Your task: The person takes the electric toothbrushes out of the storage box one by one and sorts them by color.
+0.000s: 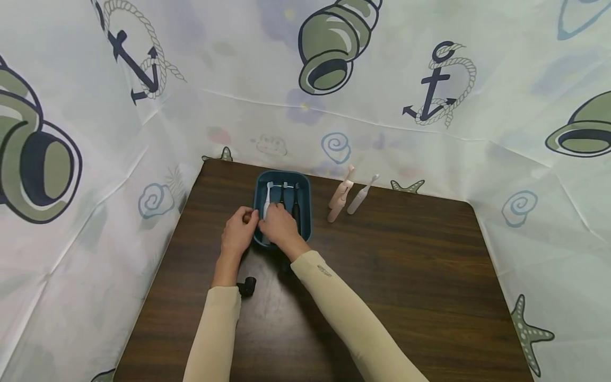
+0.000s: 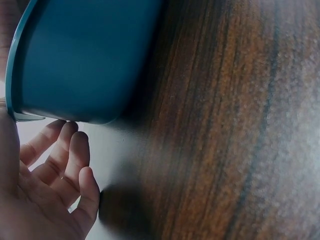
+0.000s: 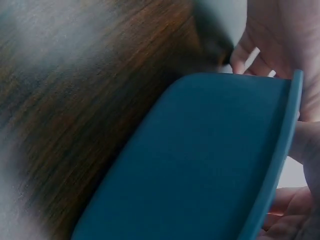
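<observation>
A dark blue tray [image 1: 309, 212] stands near the back of the table, with toothbrushes lying lengthwise inside. My left hand [image 1: 237, 232] holds the tray's left side: its thumb is at the rim, and the curled fingers [image 2: 79, 150] are against the outer wall. Reaching over the near edge, my right hand [image 1: 281, 227] holds a white toothbrush [image 1: 268, 199] by its handle along the tray's left side; the hand covers much of it. Beside it lie a dark toothbrush [image 1: 282, 194] and another dark toothbrush [image 1: 296, 209], partly behind the right hand.
Right of the tray stand two pink electric toothbrushes, a rear one [image 1: 338, 194] and a front one [image 1: 337, 208], and a whitish electric toothbrush [image 1: 358, 200]. A patterned white cloth [image 1: 267, 116] surrounds the dark wooden table [image 1: 406, 281]. A black wrist device [image 1: 247, 287] sits by the left sleeve.
</observation>
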The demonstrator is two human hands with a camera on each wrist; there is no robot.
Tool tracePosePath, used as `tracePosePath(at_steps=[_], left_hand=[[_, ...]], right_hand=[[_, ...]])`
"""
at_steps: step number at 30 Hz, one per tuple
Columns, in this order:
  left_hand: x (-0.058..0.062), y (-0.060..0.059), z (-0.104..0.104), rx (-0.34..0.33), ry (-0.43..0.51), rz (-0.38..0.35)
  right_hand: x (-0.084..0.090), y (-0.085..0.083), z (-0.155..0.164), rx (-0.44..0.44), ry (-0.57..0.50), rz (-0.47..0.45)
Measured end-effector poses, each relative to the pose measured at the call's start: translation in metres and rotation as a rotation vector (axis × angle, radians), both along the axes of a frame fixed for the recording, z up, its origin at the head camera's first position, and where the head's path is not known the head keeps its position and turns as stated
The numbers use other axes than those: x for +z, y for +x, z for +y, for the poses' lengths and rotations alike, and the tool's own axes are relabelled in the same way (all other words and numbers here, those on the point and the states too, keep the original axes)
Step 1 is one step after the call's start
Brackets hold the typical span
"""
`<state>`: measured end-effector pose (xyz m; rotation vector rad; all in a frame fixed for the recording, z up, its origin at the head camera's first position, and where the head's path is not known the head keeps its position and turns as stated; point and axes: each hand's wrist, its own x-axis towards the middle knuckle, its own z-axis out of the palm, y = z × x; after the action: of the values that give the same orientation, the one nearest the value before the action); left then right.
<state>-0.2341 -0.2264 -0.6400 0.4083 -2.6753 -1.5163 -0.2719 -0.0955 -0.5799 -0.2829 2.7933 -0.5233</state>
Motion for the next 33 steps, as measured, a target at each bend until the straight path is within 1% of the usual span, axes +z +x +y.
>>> tracePosePath(at_steps=[7,11,16,21,26,33], left_hand=[[-0.002,-0.002,-0.001,0.009,0.013,0.003],[-0.004,-0.004,-0.002,0.015,0.012,0.006],[0.0,-0.002,0.0,0.001,0.009,0.003],[0.0,-0.001,0.001,0.002,-0.001,-0.006],[0.0,-0.001,0.001,0.014,-0.016,0.002],[0.0,-0.001,0.0,0.014,0.01,0.011]], right_hand=[[-0.008,-0.002,-0.006,-0.007,0.074,0.013],[-0.01,-0.003,-0.008,-0.016,0.089,0.022],[-0.012,-0.003,-0.009,-0.041,0.087,0.012],[-0.013,-0.003,-0.01,-0.047,0.08,0.001],[-0.014,-0.004,-0.008,-0.059,0.037,-0.015],[-0.014,-0.006,-0.005,-0.082,-0.037,-0.036]])
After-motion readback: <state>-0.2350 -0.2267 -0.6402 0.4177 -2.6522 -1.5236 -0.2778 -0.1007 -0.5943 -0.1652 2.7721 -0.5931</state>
